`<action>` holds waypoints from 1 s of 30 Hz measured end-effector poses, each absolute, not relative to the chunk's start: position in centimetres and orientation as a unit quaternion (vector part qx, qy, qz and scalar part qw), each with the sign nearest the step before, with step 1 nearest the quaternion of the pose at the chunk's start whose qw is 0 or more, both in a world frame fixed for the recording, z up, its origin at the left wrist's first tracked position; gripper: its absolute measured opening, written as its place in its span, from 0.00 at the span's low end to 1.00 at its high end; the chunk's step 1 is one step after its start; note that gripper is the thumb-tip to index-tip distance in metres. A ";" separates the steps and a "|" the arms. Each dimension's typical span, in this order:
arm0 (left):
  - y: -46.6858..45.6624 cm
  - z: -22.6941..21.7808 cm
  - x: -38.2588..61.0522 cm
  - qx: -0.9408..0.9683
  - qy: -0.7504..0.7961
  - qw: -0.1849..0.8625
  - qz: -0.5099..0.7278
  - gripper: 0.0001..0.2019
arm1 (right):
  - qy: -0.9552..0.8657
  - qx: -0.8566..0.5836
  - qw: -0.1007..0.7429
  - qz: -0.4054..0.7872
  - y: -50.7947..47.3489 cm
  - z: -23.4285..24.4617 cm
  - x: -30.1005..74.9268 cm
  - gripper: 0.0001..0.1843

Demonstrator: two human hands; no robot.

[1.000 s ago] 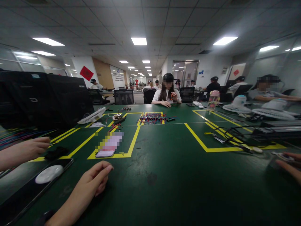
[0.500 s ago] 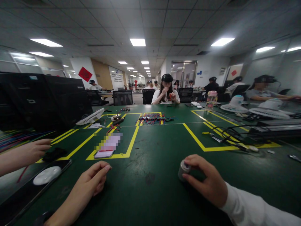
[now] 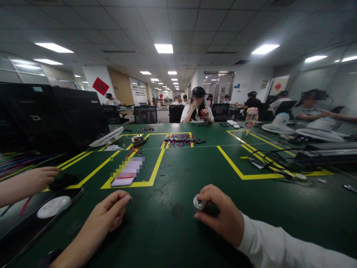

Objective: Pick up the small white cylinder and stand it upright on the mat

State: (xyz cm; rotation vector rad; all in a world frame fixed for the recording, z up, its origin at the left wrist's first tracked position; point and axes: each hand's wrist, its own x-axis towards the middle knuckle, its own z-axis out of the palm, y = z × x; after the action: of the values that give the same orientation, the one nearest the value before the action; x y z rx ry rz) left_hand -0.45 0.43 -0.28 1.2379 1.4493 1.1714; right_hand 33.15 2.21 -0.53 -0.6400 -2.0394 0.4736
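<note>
My right hand (image 3: 223,219), in a white sleeve, rests on the green table (image 3: 178,230) just right of centre. Its fingers are closed round a small grey cylinder with a white top (image 3: 199,203), which stands on the table surface. My left hand (image 3: 110,217) lies on the table to the left, fingers loosely stretched forward and holding nothing. About a hand's width of bare table separates the two hands.
Another person's hand (image 3: 30,180) reaches in at far left, near a black phone with a white disc on it (image 3: 52,206). Beyond are yellow tape boxes, a pink-edged phone (image 3: 122,181), coloured wires (image 3: 181,140), cables (image 3: 267,158), white fans (image 3: 320,134) and a seated person (image 3: 198,111).
My right hand came in from the far right edge with the small cylinder and slid it left toward the centre. My left hand stayed put.
</note>
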 end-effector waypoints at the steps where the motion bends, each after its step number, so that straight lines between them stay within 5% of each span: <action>1: 0.4 -0.3 -0.5 0.496 0.584 0.437 0.472 0.15 | -0.827 -0.259 0.461 0.191 2.2 -0.6 32.9 0.15; 10: 0.2 -0.4 -0.8 0.492 0.575 0.448 0.477 0.14 | -0.800 -0.314 0.455 0.232 1.7 0.2 32.2 0.21; 17: 0.3 -0.6 -0.8 0.491 0.566 0.455 0.481 0.14 | -0.853 -0.314 0.347 0.231 3.0 3.1 32.8 0.06; 24: 0.6 -1.1 -1.2 0.493 0.561 0.453 0.487 0.14 | -0.801 -0.348 0.430 0.230 3.4 4.0 33.8 0.08; 30: 0.5 -1.0 -1.3 0.488 0.561 0.463 0.482 0.14 | -0.835 -0.389 0.309 0.238 2.7 0.8 36.1 0.08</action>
State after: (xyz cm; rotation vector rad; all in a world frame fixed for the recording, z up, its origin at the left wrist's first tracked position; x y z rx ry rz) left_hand -1.26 0.48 -1.05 1.2010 1.3793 1.1862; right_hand 36.15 2.72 0.77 -1.0285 -2.2059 0.6298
